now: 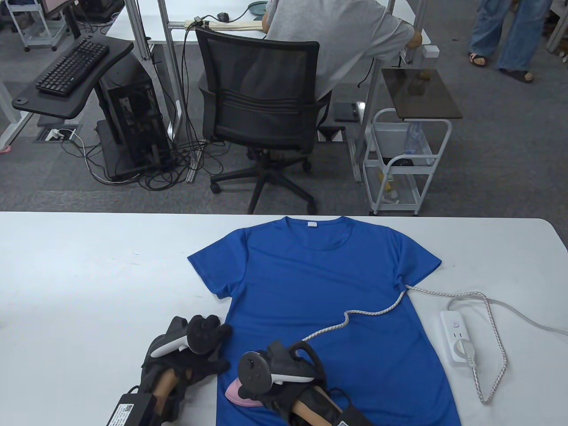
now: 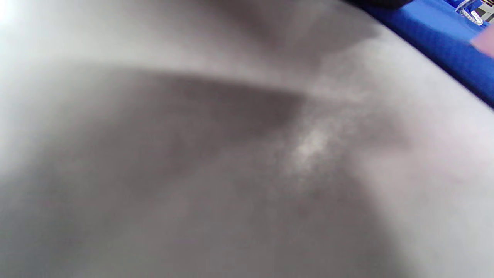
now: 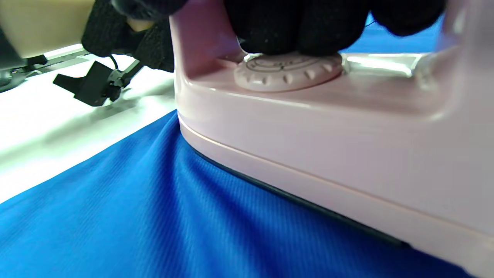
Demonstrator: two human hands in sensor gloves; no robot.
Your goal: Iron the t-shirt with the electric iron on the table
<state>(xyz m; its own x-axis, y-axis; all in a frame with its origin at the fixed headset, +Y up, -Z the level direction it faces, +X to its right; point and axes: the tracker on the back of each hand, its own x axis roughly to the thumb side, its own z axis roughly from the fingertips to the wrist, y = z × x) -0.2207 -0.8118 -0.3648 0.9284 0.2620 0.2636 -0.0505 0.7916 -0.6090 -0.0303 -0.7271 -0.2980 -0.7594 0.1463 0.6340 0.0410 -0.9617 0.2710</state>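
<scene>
A blue t-shirt lies flat on the white table, collar away from me. My right hand grips the handle of a pink electric iron, whose soleplate sits on the shirt's lower left part. In the right wrist view my gloved fingers wrap the handle above the iron's dial, and the iron body presses the blue cloth. My left hand rests on the table at the shirt's left edge, fingers touching the hem side. The left wrist view is blurred, showing table and a blue strip.
The iron's braided cord runs across the shirt to a white power strip on the table at the right. Beyond the table's far edge stand an office chair with a seated person and a white cart.
</scene>
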